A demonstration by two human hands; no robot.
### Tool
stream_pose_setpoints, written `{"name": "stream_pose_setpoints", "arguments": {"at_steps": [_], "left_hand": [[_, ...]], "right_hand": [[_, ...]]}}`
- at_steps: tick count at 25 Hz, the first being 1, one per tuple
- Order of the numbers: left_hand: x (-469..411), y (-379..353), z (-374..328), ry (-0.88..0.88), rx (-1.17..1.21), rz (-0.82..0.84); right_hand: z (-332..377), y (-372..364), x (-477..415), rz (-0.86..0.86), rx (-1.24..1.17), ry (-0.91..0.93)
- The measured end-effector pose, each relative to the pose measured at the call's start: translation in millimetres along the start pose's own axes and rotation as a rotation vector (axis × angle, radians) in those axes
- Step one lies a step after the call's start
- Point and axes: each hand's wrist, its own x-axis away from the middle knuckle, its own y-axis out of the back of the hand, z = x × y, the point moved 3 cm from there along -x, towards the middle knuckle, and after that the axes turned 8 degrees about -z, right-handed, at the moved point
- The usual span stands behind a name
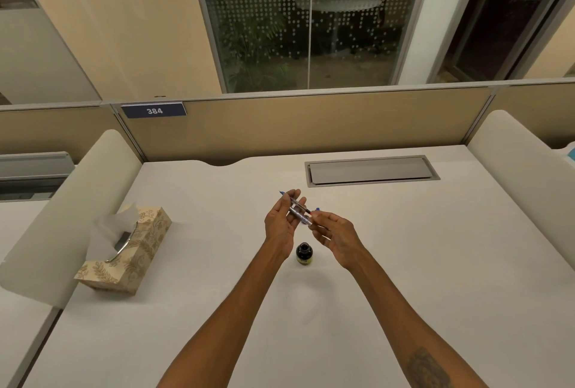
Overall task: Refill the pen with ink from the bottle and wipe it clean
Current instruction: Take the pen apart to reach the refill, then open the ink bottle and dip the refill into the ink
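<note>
White desk (404, 263) under both bare arms, and the person has the hands raised above its middle, close together. The left hand (281, 225) has its palm turned inward with the fingers curled round one clear slim pen part (295, 207), a blue tip poking out past the fingertips toward the far left. The right hand (334, 236) pinches a second slim piece between thumb and fingers, right alongside the first; whether the two pieces touch I cannot tell. Just below the hands, between the wrists, the dark ink bottle (304, 253) stands upright on the desk with its mouth open. Well off to the left sits a patterned tissue box (133, 250), a tissue sticking up from its slot. A grey cable hatch (371, 170) lies shut near the far edge
</note>
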Motion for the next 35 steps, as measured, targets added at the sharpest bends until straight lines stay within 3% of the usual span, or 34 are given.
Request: {"name": "stream_pose_setpoints", "arguments": {"at_steps": [6, 13, 23, 29, 35], "left_hand": [[-1.7, 27.9, 9.1, 0.013, -0.073, -0.099], [-8.1, 69.4, 14.4, 0.157, -0.042, -0.306], [-0.5, 80.5, 18.3, 0.128, -0.323, -0.249], [2.1, 77.4, 20.5, -0.009, -0.827, -0.176], [3.1, 71.3, 30.0, -0.129, -1.011, -0.059]], "right_hand": [[-1.1, 18.4, -6.6, -0.093, -0.063, 0.007], [-7.3, 47.3, -16.5, -0.209, 0.314, 0.130], [-2.4, 54.4, -17.7, -0.226, 0.702, 0.333], [2.8, 42.3, -19.7, -0.189, 0.994, 0.420], [-0.9, 23.7, -17.2, -0.152, 1.244, 0.498]]}}
